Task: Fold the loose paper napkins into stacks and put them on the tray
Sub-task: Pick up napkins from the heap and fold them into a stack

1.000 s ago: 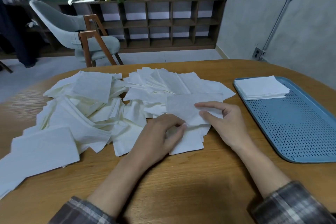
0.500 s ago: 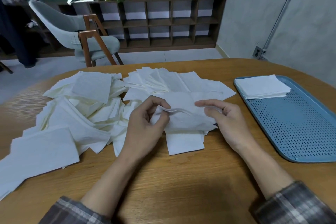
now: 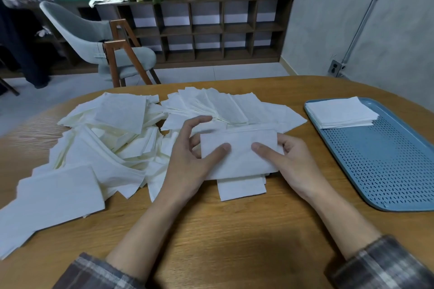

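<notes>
Napkin, half-lifted a moment earlier, was now doubled over between my left hand and right hand, each pinching it thumb-on-top. I judged that fold made, with the tray still well right of them.

1 wide-angle head camera looks forward and down, close over the table and tray.

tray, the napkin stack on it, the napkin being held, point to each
tray [image 3: 387,171]: head view, bare perforated floor
napkin stack [image 3: 340,111]: head view, middle of the top sheet
held napkin [image 3: 239,145]: head view, middle of its top face
</notes>
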